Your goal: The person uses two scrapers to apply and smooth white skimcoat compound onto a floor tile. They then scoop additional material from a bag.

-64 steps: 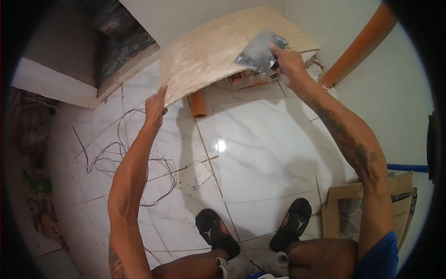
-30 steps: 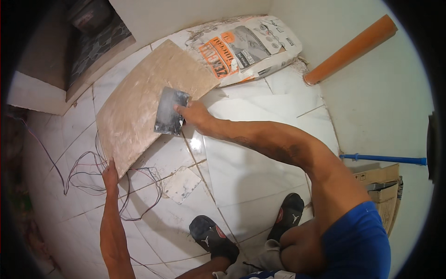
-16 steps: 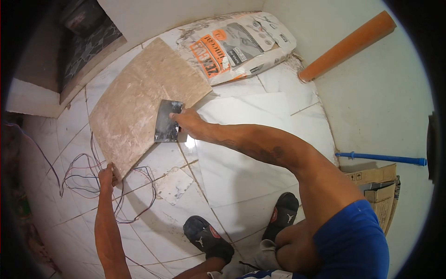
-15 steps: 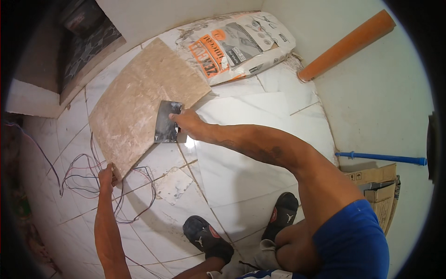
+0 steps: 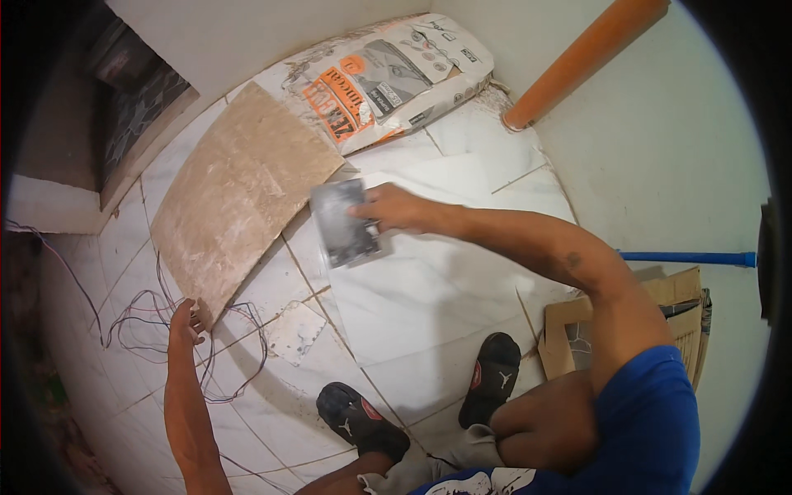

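My left hand (image 5: 188,322) is at the near corner of a large tan, dusty square tile (image 5: 239,190), its fingers curled at the corner and partly hidden. My right hand (image 5: 392,208) grips a grey rectangular trowel (image 5: 337,216), with the thumb on its flat face. The blade is smeared with pale residue and slightly blurred. It hangs right of the tan tile, over a large white marble-look tile (image 5: 412,305). Thin wires (image 5: 239,396) lie in loops about my left hand. A small speckled square piece (image 5: 297,332) lies between my hands and feet.
A white and orange bag (image 5: 396,82) lies at the back wall. An orange pipe (image 5: 577,66) leans at the right, with a blue pipe (image 5: 689,258) and cardboard (image 5: 561,330) nearer. A dark opening (image 5: 140,91) is far left. My black shoes (image 5: 491,375) stand on the tiled floor.
My right hand has carried the trowel right, off the tan tile and over the white tile. My left hand stays at the corner. The view has shifted slightly.
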Action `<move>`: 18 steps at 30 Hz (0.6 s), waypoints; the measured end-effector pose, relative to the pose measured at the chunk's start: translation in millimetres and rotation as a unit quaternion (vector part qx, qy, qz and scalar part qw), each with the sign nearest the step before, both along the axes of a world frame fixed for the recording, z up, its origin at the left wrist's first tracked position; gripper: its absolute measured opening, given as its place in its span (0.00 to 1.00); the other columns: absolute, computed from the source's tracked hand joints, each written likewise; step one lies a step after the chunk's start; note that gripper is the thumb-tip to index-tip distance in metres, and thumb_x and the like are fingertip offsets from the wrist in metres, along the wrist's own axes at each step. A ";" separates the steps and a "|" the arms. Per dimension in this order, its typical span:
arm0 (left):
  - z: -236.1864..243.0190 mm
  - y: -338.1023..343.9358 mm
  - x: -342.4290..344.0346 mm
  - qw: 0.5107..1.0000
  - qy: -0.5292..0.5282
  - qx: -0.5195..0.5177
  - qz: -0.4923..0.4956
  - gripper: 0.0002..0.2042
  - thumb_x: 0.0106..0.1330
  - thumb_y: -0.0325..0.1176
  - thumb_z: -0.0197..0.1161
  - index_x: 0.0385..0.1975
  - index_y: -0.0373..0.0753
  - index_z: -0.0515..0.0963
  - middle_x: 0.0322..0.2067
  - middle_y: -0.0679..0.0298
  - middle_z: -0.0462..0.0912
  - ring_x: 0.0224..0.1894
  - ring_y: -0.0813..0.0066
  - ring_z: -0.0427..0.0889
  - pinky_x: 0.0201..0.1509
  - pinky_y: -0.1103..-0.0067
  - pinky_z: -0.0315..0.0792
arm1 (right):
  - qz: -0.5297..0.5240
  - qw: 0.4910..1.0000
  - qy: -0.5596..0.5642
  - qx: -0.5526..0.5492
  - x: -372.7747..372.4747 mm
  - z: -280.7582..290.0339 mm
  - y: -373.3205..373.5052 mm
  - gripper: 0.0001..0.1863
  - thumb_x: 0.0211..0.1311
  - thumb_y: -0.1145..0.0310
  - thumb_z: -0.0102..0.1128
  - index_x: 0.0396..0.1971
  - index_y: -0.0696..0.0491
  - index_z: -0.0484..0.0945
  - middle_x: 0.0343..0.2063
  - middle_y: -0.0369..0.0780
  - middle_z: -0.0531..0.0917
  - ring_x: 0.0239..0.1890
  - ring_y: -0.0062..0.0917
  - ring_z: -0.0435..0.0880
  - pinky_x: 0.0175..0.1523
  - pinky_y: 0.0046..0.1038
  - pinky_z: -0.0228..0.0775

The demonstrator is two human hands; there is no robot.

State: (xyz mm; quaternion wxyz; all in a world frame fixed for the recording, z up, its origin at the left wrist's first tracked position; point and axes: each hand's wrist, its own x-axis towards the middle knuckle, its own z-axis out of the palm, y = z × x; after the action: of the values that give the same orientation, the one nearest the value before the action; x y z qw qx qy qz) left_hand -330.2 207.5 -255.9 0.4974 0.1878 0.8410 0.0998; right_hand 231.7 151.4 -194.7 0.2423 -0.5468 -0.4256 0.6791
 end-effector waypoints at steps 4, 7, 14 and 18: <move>9.1 9.7 26.9 0.997 0.069 0.024 -0.025 0.37 0.57 0.51 0.61 0.62 0.31 0.61 0.54 0.47 0.74 0.54 0.55 0.75 0.61 0.51 0.58 | -0.134 0.989 0.050 -0.025 97.9 -25.8 -27.3 0.19 0.65 0.65 0.61 0.49 0.64 0.77 0.42 0.44 0.82 0.42 0.29 0.81 0.46 0.35 0.79; 20.8 19.5 8.7 0.967 0.142 0.163 -0.134 0.32 0.58 0.45 0.63 0.57 0.29 0.66 0.47 0.44 0.78 0.48 0.56 0.78 0.55 0.64 0.69 | -0.156 0.984 0.062 -0.059 141.5 -17.8 -41.7 0.19 0.65 0.66 0.60 0.49 0.64 0.75 0.43 0.42 0.81 0.44 0.27 0.82 0.49 0.35 0.78; 28.4 -17.7 167.6 0.841 0.101 0.341 -0.409 0.19 0.63 0.35 0.61 0.49 0.29 0.74 0.36 0.56 0.83 0.40 0.67 0.80 0.46 0.74 0.73 | -0.190 0.975 -0.030 -0.108 217.4 -21.5 -89.6 0.14 0.66 0.66 0.59 0.44 0.60 0.74 0.38 0.39 0.81 0.40 0.24 0.82 0.50 0.35 0.76; 22.8 -88.9 248.7 0.872 -0.048 0.153 -0.462 0.23 0.62 0.36 0.61 0.52 0.27 0.72 0.38 0.53 0.81 0.41 0.68 0.80 0.47 0.75 0.73 | -0.210 0.968 -0.037 -0.129 230.4 -32.2 -107.5 0.15 0.65 0.65 0.60 0.45 0.60 0.74 0.39 0.40 0.81 0.42 0.25 0.81 0.53 0.38 0.74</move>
State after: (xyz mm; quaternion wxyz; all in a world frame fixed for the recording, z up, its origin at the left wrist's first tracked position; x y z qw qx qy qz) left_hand -81.5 118.6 -233.1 0.4916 0.6242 0.6072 -0.0050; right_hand 462.1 43.9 -226.9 0.2909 -0.6755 -0.2188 0.6412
